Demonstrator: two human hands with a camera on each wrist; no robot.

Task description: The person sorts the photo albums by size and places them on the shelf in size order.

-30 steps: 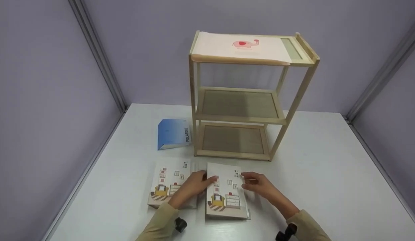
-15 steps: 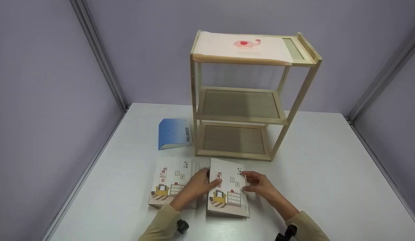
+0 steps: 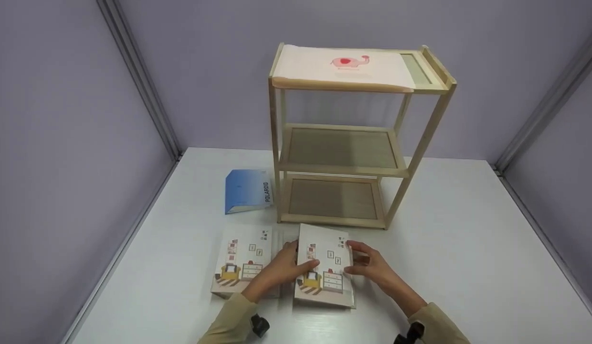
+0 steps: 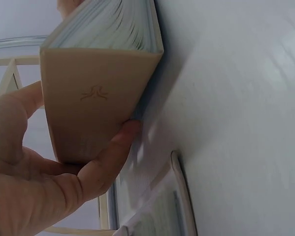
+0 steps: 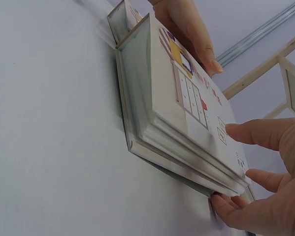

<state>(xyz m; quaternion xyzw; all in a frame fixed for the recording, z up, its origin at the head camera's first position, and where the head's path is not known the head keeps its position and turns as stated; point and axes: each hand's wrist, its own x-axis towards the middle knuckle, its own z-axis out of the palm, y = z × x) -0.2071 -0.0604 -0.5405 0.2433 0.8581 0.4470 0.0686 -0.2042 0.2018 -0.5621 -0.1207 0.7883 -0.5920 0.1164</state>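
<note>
Both hands hold a thick photo album (image 3: pixel 325 282) with a white cover printed with a yellow armchair and a chest of drawers. My left hand (image 3: pixel 282 268) grips its spine side, thumb on the cover and fingers underneath. At the opposite edge, my right hand (image 3: pixel 375 267) pinches the covers and pages, some fingers on top and one below, as the right wrist view shows. The plain spine (image 4: pixel 95 93) with a small orange mark faces the left wrist camera. A matching album (image 3: pixel 238 258) lies on the table just left, partly hidden by the left forearm.
A three-tier wooden rack (image 3: pixel 341 169) stands behind the albums, with a white sheet bearing a pink elephant (image 3: pixel 301 64) over its top. Beside its left leg lies a blue POLAROID album (image 3: pixel 246 188). Walls enclose the white table (image 3: pixel 458 229) at the back and sides.
The held album has moved a little away from me, toward the rack, its far end rising slightly. Both hands keep their hold; the left thumb lies further across the cover.
</note>
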